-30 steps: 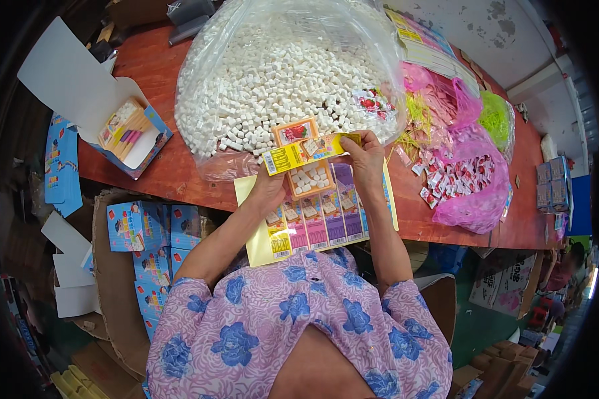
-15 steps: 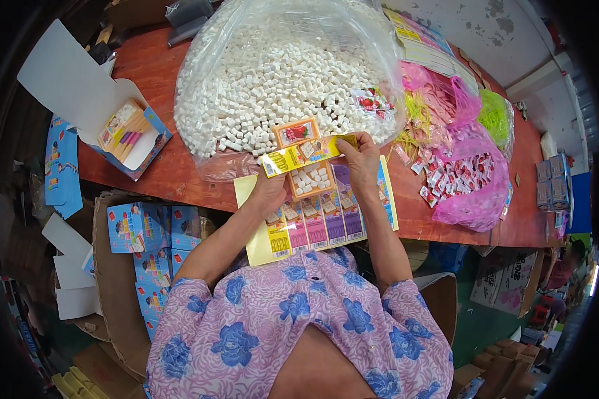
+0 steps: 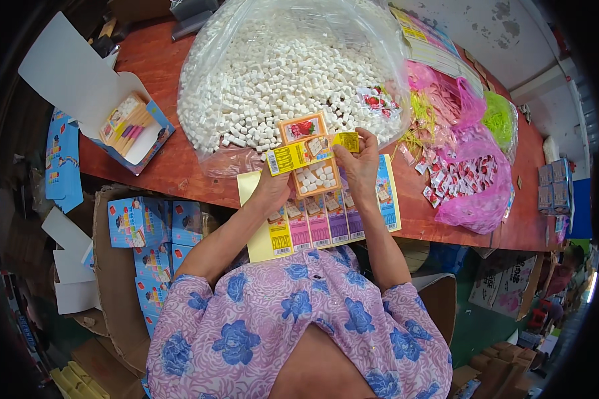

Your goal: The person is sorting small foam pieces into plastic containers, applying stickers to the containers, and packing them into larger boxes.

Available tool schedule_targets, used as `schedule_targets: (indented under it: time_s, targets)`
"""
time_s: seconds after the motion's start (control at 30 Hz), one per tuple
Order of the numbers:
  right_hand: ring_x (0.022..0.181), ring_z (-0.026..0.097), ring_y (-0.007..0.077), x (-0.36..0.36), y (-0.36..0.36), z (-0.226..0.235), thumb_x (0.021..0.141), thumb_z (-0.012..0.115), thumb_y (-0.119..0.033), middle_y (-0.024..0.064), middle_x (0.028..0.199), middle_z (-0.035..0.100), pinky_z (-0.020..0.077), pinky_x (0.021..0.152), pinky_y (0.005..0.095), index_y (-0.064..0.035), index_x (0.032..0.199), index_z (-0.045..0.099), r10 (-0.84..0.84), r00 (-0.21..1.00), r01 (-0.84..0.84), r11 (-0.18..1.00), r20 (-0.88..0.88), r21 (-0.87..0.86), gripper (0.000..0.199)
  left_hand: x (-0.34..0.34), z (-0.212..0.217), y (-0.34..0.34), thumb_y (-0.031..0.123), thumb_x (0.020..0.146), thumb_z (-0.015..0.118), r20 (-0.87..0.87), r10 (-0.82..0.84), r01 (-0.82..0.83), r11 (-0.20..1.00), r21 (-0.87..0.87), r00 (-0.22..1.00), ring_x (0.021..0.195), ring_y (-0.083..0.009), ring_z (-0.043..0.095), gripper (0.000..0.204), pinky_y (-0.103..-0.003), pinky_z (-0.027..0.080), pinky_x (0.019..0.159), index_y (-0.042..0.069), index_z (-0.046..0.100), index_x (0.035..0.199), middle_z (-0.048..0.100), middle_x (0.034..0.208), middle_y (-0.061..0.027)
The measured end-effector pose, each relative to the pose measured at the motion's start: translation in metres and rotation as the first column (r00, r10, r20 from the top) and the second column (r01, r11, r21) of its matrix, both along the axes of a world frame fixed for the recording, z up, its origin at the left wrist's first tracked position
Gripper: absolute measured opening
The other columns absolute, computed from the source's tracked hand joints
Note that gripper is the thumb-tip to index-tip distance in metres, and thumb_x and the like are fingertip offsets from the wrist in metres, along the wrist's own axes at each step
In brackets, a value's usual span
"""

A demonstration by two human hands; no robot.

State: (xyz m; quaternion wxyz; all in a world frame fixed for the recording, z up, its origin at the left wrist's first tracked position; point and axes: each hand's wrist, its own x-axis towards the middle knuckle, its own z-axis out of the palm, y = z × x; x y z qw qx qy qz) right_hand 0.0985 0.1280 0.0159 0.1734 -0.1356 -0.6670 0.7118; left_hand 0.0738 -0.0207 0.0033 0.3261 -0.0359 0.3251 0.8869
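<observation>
Since half a second earlier, the yellow label's (image 3: pixel 291 157) three-o'clock end had folded back, pinched between the right hand's (image 3: pixel 358 167) closed thumb and fingers. It crossed the middle of an orange tray (image 3: pixel 319 193), which showed a strawberry packet (image 3: pixel 302 128) at twelve o'clock and marshmallows (image 3: pixel 315 177) at six. At eight o'clock, the left hand (image 3: pixel 273 189), half curled, supported tray and label, its fingers mostly hidden. A label sheet (image 3: pixel 319 227) lay towards six.
</observation>
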Motion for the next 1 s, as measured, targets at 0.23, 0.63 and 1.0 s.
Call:
schedule_targets:
  time_s: [0.23,0.63,1.0]
  targets:
    - [0.087,0.052,0.0229,0.019,-0.014,0.029,0.067,0.06,-0.003,0.0149,0.09,0.053,0.0365,0.081,0.0335,0.0049,0.103,0.043,-0.164,0.958,0.284,0.433,-0.235,0.855,0.041,-0.002,0.007,-0.004,0.018,0.083,0.047,-0.023,0.018,-0.018,1.0,-0.025,1.0,0.091,-0.0176,0.054,0.032,-0.033,0.048,0.076,0.006,0.041,0.111,0.05,0.106,-0.0073]
    - [0.069,0.053,0.0073,0.006,0.003,0.021,0.074,0.059,-0.011,0.0046,0.078,0.058,0.0419,0.063,0.0185,0.0008,0.088,0.056,0.402,0.874,-0.356,0.912,0.272,-0.206,0.019,-0.004,0.017,-0.009,0.003,0.079,0.05,-0.317,-0.084,0.043,0.99,-0.134,0.945,0.088,-0.0132,0.055,0.034,-0.026,0.049,0.072,0.004,0.04,0.11,0.052,0.101,-0.0069]
    - [0.073,0.059,0.0136,0.015,0.0,0.018,0.077,0.05,-0.008,0.0103,0.085,0.058,0.0481,0.063,0.0227,0.0047,0.094,0.05,0.302,0.941,-0.185,0.838,0.154,-0.514,0.021,-0.031,0.019,-0.022,0.007,0.072,0.057,-0.037,-0.063,0.046,0.932,-0.359,0.997,0.065,-0.0145,0.053,0.024,-0.026,0.046,0.055,0.003,0.047,0.093,0.052,0.078,-0.0057]
